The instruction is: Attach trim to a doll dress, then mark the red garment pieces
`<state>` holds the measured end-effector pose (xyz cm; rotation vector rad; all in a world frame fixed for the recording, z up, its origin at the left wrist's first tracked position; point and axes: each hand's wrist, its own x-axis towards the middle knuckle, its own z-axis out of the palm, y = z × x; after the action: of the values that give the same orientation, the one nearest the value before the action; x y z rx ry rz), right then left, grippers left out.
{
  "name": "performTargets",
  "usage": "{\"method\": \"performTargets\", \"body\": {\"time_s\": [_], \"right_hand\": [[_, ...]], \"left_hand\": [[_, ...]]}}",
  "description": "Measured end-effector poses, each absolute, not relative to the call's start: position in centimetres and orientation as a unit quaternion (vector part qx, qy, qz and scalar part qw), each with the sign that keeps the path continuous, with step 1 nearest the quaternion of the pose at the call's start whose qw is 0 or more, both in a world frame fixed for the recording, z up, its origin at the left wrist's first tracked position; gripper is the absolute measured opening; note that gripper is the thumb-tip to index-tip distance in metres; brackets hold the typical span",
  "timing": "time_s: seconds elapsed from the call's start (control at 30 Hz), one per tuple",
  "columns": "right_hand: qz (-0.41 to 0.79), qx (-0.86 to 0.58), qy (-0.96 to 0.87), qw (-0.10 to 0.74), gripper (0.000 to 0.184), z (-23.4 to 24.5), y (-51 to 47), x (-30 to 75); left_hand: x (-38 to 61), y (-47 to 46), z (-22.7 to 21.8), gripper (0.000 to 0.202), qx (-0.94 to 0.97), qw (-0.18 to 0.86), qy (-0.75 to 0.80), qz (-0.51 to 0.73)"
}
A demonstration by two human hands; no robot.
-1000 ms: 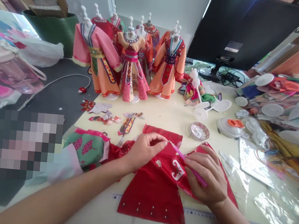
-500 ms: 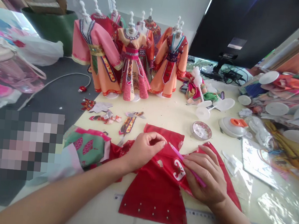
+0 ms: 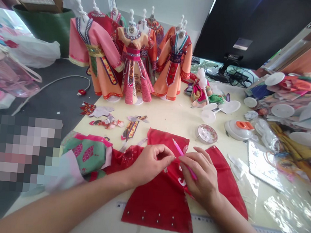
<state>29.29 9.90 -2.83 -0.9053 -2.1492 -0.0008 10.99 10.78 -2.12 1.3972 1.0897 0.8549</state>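
Note:
My right hand (image 3: 201, 173) is closed around a slim pink pen-shaped tool (image 3: 178, 147), its pale tip pointing up and to the left. My left hand (image 3: 152, 165) is closed in a pinch beside it, the fingertips almost meeting those of my right hand. Whatever the left fingers may hold is too small to make out. Beneath both hands lies a red doll-sized garment (image 3: 158, 204), with small bead-like dots along its lower edge. A white curled motif (image 3: 181, 181) on the cloth is partly covered by my right hand.
Behind stand several dressed doll forms (image 3: 134, 64). A round dish (image 3: 207, 134) of tiny pieces and a white case with an orange part (image 3: 240, 129) sit beyond the garment. Green patterned cloth (image 3: 87, 154) lies left, clear plastic (image 3: 288, 218) right. A ruler (image 3: 209, 219) runs under the garment.
My right hand has moved left toward my left hand, turning the pink tool steeper, its tip now higher. My left hand stays pinched, slightly lower. The whole view has shifted a little.

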Motion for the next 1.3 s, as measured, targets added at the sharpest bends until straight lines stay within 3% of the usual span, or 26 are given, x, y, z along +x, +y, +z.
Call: {"method": "performTargets", "body": {"time_s": [0.5,1.07,1.3], "right_hand": [[-0.033,-0.361,-0.851,0.381,0.018,-2.9,9.7,28.7],[-0.035,-0.363,-0.84,0.403,0.02,-3.0,9.3,28.4],[0.031,-0.378,-0.799,0.466,0.02,-2.5,9.4,28.7]], "left_hand": [[11.5,9.8,-2.2,0.014,0.716,0.393,0.438,0.375],[12.4,9.3,-1.7,0.014,0.421,0.68,0.469,0.375],[11.3,10.6,-2.1,0.016,0.392,0.65,0.488,0.432]]}}
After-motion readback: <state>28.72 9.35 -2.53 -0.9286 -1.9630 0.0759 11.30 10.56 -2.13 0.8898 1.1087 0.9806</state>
